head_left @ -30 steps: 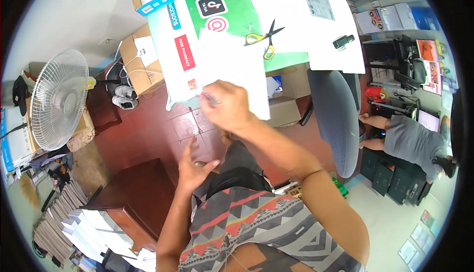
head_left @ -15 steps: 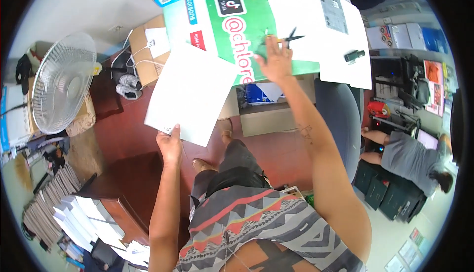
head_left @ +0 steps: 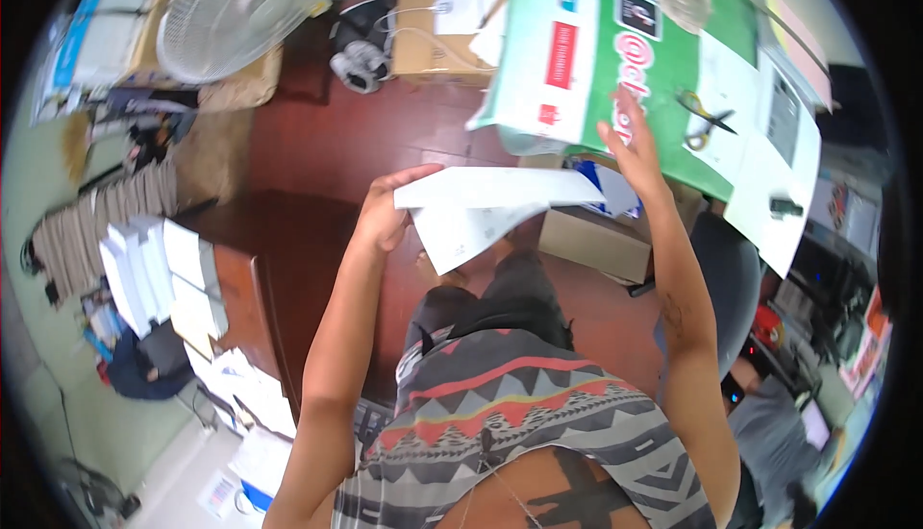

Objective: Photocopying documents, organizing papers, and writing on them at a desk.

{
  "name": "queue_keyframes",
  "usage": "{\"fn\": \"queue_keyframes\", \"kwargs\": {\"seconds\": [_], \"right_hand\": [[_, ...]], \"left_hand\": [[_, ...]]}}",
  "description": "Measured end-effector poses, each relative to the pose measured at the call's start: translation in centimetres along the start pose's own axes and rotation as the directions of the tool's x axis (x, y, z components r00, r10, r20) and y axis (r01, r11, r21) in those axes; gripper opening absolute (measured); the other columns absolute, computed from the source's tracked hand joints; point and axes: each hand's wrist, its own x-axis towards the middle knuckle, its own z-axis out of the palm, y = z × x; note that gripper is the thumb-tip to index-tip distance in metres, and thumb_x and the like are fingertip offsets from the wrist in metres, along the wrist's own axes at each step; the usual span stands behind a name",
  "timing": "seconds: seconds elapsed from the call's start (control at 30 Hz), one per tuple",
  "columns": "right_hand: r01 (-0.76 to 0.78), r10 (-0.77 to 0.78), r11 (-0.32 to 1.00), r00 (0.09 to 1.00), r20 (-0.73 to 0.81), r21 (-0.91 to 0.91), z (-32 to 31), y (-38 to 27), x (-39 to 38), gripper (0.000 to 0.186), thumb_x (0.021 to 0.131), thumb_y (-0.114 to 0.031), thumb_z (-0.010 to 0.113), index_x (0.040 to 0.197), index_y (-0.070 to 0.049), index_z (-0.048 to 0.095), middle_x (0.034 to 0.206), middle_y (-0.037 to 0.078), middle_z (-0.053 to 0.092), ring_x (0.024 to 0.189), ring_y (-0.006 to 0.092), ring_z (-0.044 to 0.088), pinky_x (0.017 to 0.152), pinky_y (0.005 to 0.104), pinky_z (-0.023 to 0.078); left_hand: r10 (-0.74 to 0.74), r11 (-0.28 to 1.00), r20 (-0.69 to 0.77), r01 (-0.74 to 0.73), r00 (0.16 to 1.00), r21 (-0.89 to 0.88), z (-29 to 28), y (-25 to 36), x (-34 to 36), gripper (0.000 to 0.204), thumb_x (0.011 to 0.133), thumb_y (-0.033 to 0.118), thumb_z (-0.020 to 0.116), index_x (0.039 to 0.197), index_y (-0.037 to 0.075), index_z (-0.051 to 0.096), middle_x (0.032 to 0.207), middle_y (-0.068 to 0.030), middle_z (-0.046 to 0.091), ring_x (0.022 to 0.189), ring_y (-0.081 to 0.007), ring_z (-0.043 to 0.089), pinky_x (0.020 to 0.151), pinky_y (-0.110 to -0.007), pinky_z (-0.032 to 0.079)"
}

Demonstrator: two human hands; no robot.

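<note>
My left hand [head_left: 386, 204] grips a white sheet of paper [head_left: 466, 226] by its left end, fingers closed on it. The sheet hangs in the air above the floor, its upper part bent over, with faint marks on the lower part. My right hand [head_left: 636, 149] is at the near edge of the table covering [head_left: 666, 145], a green and white printed banner. Its fingers are stretched and the thumb stands apart, with nothing held. Scissors [head_left: 710, 119] with yellow and black handles lie on the table to the right of that hand, blades spread.
A small black object [head_left: 785, 207] rests on white paper at the table's right. Below the table sits a cardboard box [head_left: 596, 241], beside a dark chair [head_left: 726, 265]. A fan [head_left: 245, 15], shoes [head_left: 358, 66] and paper stacks [head_left: 135, 274] are leftward; another person [head_left: 779, 433] is lower right.
The view has turned left. My right hand has come away from the scissors toward the table's near edge, leaving them lying there. The paper has tipped from face-up to bent and nearly edge-on.
</note>
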Motion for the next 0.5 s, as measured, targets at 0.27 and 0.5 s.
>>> {"fn": "queue_keyframes", "kwargs": {"seconds": [0.27,0.5], "right_hand": [[0.070,-0.220,0.973,0.591,0.776,0.222,12.6,-17.8,-2.2,0.099,0.069,-0.030,0.087,0.152,-0.006,0.038,0.140,0.014,0.055,0.130,0.0292,0.052,0.109,0.0416,0.039],[0.291,-0.283,0.935,0.278,0.918,0.200,26.0,-32.2,-5.5,0.034,0.076,-0.004,0.080,0.107,0.005,0.068,0.095,0.007,0.073,0.089,0.0120,0.067,0.080,0.0269,0.052]], "left_hand": [[-0.013,0.996,-0.281,0.037,0.960,0.081,-10.3,2.1,-11.3,0.031,0.076,-0.002,0.063,0.104,-0.013,0.068,0.096,-0.0205,0.072,0.082,-0.0267,0.071,0.077,-0.035,0.056],[0.240,0.960,-0.410,-0.151,0.880,0.238,-18.1,3.2,-31.0,0.029,0.078,0.001,0.065,0.105,-0.010,0.070,0.096,-0.0144,0.073,0.082,-0.0208,0.070,0.079,-0.033,0.054]]}}
